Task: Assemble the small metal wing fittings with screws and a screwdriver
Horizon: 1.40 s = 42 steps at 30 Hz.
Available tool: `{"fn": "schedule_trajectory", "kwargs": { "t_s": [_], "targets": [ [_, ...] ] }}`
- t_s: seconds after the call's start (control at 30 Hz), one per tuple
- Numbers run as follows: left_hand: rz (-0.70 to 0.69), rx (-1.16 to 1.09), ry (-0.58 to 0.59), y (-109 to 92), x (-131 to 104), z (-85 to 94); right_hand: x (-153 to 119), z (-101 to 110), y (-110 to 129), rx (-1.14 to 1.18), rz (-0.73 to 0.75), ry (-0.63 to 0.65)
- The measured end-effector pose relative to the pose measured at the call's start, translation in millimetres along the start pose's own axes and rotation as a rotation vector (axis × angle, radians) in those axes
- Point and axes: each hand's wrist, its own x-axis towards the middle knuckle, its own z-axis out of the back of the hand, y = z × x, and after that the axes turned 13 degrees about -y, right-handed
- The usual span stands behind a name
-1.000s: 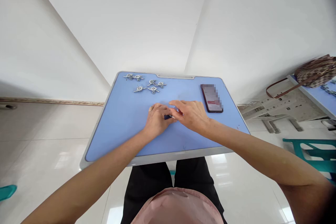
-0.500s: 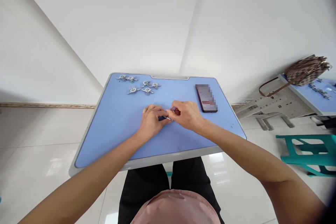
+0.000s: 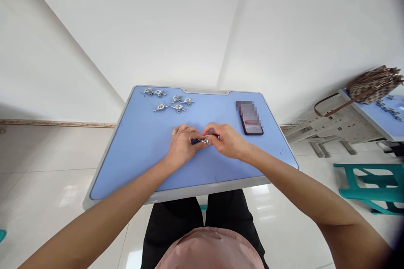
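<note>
Over the middle of the blue tabletop [image 3: 139,151], my left hand [image 3: 183,146] pinches a small metal part [image 3: 205,140] with a dark blue piece between thumb and fingers. My right hand [image 3: 225,139] meets it from the right, thumb and fingertips closed at the same metal part. The part is small and partly covered by the fingers. Several similar silver metal parts [image 3: 178,108] lie in a loose group at the back left of the table.
A phone [image 3: 252,124] lies on the table right of my hands. Tiny dark bits are near the right edge. Further right are a second table [image 3: 386,124] with a checkered bag [image 3: 369,86] and metal parts, and a green stool [image 3: 372,183].
The right hand's fingers have shifted and spread slightly around the metal part, which shows more now. My left hand keeps its hold. The view has moved a little.
</note>
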Motion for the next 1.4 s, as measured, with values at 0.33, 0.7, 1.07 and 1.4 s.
{"fn": "schedule_trajectory", "kwargs": {
  "t_s": [0.33, 0.7, 1.07, 1.4],
  "targets": [
    [-0.025, 0.02, -0.009, 1.7, -0.3, -1.7, 8.3, -13.6, -10.7, 0.068, -0.028, -0.134],
    [0.002, 0.029, -0.014, -2.2, 0.5, -0.8, 7.8, -4.4, -7.6, -0.146, 0.082, -0.097],
    [0.01, 0.034, 0.003, -1.6, -0.6, -1.6, 17.8, -12.2, -19.3, 0.036, 0.053, -0.128],
    [-0.012, 0.073, -0.001, 0.4, 0.1, -2.8, 23.6, -6.7, -25.2, 0.115, 0.222, 0.042]
  ]
}}
